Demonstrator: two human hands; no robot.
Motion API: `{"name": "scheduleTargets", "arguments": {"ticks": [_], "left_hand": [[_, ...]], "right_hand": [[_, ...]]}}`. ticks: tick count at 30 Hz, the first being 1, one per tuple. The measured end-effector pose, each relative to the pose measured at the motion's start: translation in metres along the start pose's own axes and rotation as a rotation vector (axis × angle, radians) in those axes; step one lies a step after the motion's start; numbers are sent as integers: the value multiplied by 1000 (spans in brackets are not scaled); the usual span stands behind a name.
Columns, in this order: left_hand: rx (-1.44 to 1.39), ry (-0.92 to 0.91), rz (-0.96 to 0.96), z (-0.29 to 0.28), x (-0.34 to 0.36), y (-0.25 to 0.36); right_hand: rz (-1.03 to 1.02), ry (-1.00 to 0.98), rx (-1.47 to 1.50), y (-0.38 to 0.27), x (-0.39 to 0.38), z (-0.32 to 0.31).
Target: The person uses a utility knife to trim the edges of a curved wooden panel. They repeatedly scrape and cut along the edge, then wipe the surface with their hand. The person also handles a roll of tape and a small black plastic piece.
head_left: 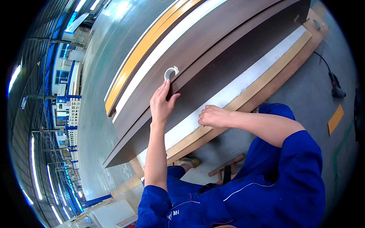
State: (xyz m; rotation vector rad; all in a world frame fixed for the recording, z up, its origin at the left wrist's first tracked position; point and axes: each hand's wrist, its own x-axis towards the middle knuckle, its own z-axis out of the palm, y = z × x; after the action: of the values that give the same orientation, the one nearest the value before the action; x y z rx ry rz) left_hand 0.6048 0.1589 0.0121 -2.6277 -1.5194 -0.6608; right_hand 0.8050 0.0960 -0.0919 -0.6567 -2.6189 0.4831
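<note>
A roll of white tape (170,73) stands on the brown panel (197,49), its loose end sticking up. My left hand (161,105) reaches to it with fingers stretched out, their tips at the roll's lower edge and the thumb apart along the panel's edge. Closer to my body, my right hand (213,116) is closed above the white strip (232,91) beside a tan wooden board (251,93). Whatever its curled fingers hold, if anything, is hidden.
Behind the brown panel lie a white strip and a yellow-orange board (152,36). A corded black and red power tool (336,86) rests on the floor at the right, near a flat orange piece (335,119). By my legs is a small wooden stool (228,167).
</note>
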Motion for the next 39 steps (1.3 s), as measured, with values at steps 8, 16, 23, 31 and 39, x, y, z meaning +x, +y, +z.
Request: {"name": "scheduleTargets", "arguments": {"ticks": [8, 16, 23, 31, 39], "left_hand": [[-145, -62, -81, -6, 9, 0], [-1, 13, 5, 10, 15, 12], [-18, 73, 66, 16, 11, 7], [138, 231, 161, 29, 3, 17], [23, 172, 55, 20, -3, 13]], "right_hand": [[-7, -58, -67, -2, 1, 1], [-5, -70, -63, -1, 2, 3], [-3, -80, -82, -1, 2, 4], [-19, -62, -53, 2, 4, 6], [-43, -2, -45, 3, 3, 9]]}}
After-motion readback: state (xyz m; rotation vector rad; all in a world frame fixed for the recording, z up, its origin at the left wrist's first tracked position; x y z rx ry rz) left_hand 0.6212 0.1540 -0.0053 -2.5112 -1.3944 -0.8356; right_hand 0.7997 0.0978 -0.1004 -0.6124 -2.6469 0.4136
